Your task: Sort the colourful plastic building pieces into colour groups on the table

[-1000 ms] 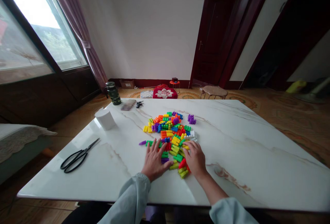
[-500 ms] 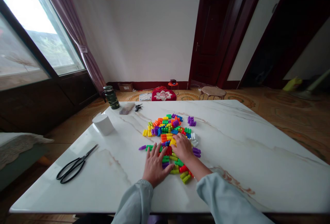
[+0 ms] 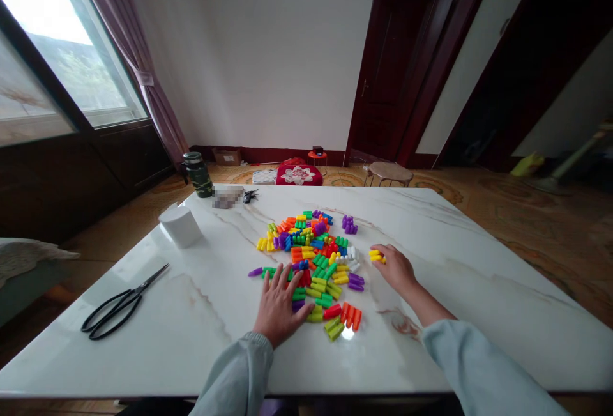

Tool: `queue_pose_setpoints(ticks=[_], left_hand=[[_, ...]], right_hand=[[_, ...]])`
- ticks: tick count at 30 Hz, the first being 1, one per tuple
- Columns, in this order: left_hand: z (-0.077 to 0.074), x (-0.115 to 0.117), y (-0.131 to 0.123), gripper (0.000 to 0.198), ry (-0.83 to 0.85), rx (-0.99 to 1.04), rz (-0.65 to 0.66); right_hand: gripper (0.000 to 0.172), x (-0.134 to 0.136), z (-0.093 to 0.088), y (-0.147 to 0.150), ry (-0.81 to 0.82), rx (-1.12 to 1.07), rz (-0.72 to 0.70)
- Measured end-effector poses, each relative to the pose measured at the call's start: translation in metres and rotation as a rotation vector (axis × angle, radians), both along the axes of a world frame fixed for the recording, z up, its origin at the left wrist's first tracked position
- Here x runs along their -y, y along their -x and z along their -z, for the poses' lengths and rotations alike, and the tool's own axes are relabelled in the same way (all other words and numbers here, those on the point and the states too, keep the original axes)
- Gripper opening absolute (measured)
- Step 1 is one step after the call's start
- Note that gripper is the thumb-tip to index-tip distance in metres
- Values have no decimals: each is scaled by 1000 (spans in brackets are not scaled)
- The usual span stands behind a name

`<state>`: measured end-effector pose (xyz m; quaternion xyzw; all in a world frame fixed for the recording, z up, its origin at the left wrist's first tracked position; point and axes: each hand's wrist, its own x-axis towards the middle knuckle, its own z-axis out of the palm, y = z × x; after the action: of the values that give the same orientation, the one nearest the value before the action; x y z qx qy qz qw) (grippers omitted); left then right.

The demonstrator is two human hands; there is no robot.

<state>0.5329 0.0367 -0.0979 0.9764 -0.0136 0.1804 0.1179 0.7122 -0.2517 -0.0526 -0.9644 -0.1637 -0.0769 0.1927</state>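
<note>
A heap of colourful bullet-shaped plastic blocks point(image 3: 318, 283) lies in the middle of the white table, many of them side by side in small rows. My left hand point(image 3: 280, 308) rests on the near left part of the heap, fingers spread, covering some green, red and purple blocks. To the right of the heap, my right hand point(image 3: 398, 270) pinches a small yellow block cluster point(image 3: 376, 255) between thumb and fingers. An orange row point(image 3: 351, 316) and lime-green blocks point(image 3: 334, 328) lie at the heap's near edge. A purple cluster point(image 3: 349, 224) sits apart at the back right.
Black-handled scissors point(image 3: 117, 308) lie at the table's left. Beyond them stand a white paper roll point(image 3: 181, 227) and a camouflage bottle point(image 3: 198, 174), with small black snips point(image 3: 249, 196) nearby. A stool point(image 3: 390, 172) stands past the white marbled table point(image 3: 483, 288).
My right hand has moved right, out of the heap, carrying the yellow block cluster. Green and orange blocks once under it now show. My left hand stays on the heap. The view has shifted slightly.
</note>
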Motion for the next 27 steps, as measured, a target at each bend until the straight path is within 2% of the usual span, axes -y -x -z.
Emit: queue_pose_setpoints(ticks=[3, 5, 8, 13, 16, 22, 27], left_hand=[[0, -1, 0, 70, 1, 10, 2], [1, -1, 0, 69, 1, 11, 4], [1, -1, 0, 69, 0, 8, 6], [2, -1, 0, 69, -4, -7, 3], [2, -1, 0, 70, -3, -6, 4], [0, -1, 1, 70, -9, -16, 6], [-1, -1, 1, 71, -8, -25, 4]], right_hand=[[41, 6, 1, -2, 188, -101, -66], [46, 6, 3, -3, 209, -131, -72], [45, 6, 12, -5, 102, -109, 11], [20, 9, 38, -16, -94, -1, 91], [23, 3, 47, -31, -180, 88, 107], [42, -31, 39, -64, -236, 42, 215], [49, -57, 28, -72, -211, 7, 216]])
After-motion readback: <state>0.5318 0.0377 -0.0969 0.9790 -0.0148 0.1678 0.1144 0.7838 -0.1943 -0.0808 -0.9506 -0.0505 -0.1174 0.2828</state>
